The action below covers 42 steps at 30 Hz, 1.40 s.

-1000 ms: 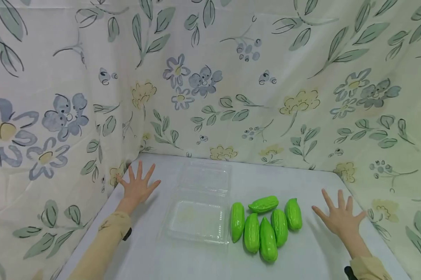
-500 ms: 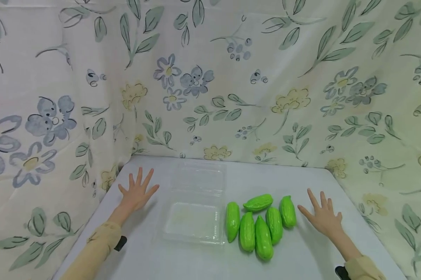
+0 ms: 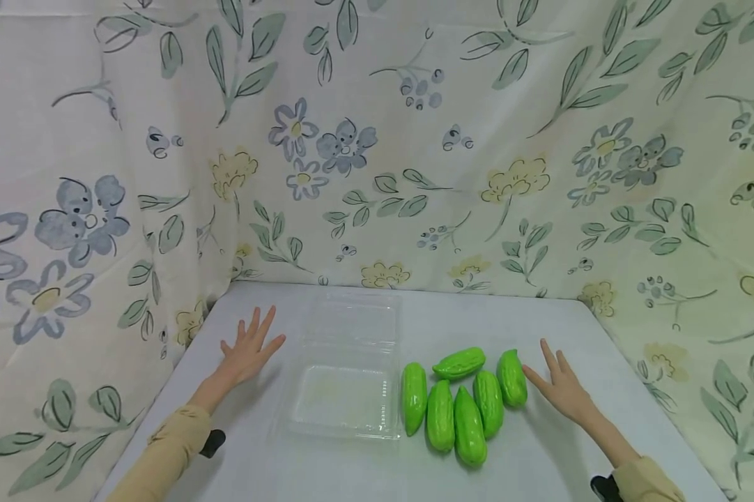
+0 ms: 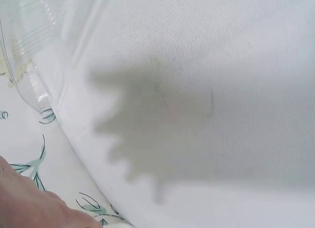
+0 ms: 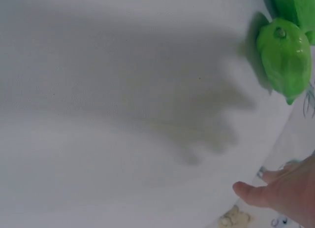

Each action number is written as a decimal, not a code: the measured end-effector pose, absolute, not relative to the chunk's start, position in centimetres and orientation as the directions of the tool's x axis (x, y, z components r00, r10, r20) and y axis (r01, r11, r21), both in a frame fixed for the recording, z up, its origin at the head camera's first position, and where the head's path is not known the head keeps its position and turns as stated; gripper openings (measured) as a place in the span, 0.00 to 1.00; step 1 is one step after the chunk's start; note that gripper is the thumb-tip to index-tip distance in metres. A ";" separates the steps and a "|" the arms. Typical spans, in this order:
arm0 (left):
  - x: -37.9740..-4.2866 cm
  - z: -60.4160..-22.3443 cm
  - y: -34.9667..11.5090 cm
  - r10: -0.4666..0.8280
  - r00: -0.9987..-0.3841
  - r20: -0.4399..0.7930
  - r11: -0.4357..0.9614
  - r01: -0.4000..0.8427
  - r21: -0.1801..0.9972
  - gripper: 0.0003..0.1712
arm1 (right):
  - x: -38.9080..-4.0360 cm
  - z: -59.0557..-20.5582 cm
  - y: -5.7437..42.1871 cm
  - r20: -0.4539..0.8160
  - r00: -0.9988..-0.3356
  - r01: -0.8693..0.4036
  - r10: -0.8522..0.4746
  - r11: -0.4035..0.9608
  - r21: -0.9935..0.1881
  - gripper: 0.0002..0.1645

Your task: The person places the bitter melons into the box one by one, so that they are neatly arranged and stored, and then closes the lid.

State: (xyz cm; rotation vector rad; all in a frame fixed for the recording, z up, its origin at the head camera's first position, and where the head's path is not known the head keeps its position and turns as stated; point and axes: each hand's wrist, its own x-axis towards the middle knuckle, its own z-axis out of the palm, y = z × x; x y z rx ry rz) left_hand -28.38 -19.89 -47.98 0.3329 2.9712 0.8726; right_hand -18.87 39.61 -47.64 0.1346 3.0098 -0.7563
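My left hand (image 3: 244,357) hovers over the table, left of an open clear plastic clamshell box (image 3: 345,434), with its fingers spread and nothing held. A corner of the box (image 4: 49,21) shows in the left wrist view, with part of my left hand (image 4: 34,206) at the lower left. Several bright green, ribbed bitter melons (image 3: 440,418) lie close together right of the box. My right hand (image 3: 566,394) is over the table beside the rightmost bitter melon (image 3: 512,378), its fingers extended. In the right wrist view that bitter melon (image 5: 288,60) lies beyond my right hand (image 5: 290,191).
A white table (image 3: 277,470) carries everything. Floral cloth (image 3: 377,230) hangs along its back and both sides. The box lies with its lid (image 3: 355,314) folded back toward the far edge. Hand shadows fall on the tabletop.
My right hand has moved left toward the bitter melons, its fingers drawing closer together. My left hand has turned slightly, its fingers less spread. The head view has shifted a little right.
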 end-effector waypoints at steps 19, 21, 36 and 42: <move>-27.9 -48.0 -18.6 0.304 -0.952 -0.034 0.714 0.204 0.669 0.45 | -19.0 -47.6 38.7 -0.109 -0.993 0.106 0.044 0.738 -0.666 0.54; -27.8 -48.0 -18.4 0.318 -0.947 -0.034 0.699 0.210 0.684 0.45 | -19.0 -47.5 38.5 -0.142 -0.988 0.143 0.064 0.731 -0.667 0.54; -28.1 -48.5 -17.3 0.413 -0.909 0.054 0.567 0.303 0.766 0.44 | -19.0 -48.8 38.2 -0.187 -0.975 0.215 0.119 0.720 -0.660 0.52; -28.1 -48.7 -16.8 0.419 -0.902 0.104 0.536 0.338 0.773 0.40 | -19.2 -49.0 38.1 -0.182 -0.976 0.214 0.123 0.720 -0.660 0.51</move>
